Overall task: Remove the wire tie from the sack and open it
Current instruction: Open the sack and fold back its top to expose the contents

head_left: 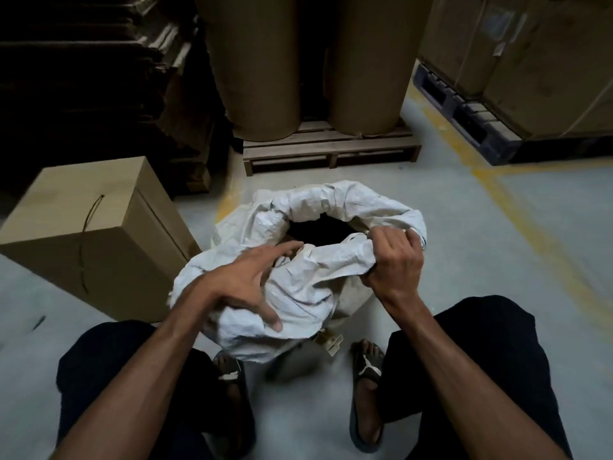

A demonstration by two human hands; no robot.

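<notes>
A white woven sack [311, 277] stands on the floor between my feet, its mouth open on a dark inside and its rim rolled outward. My right hand [393, 257] is closed on a bunch of the rim cloth at the right side of the mouth. My left hand [245, 277] rests on the near left rim with its fingers spread, the index finger pointing toward the opening. A thin dark wire [87, 239] lies on top of the cardboard box to the left; I cannot tell whether it is the sack's tie.
A cardboard box [109, 270] stands close on the left of the sack. Behind it, two big brown paper rolls [258, 61] stand on a wooden pallet [328, 149]. Stacked cartons on a dark pallet [464, 117] fill the right rear. Flattened cardboard is stacked at the left rear.
</notes>
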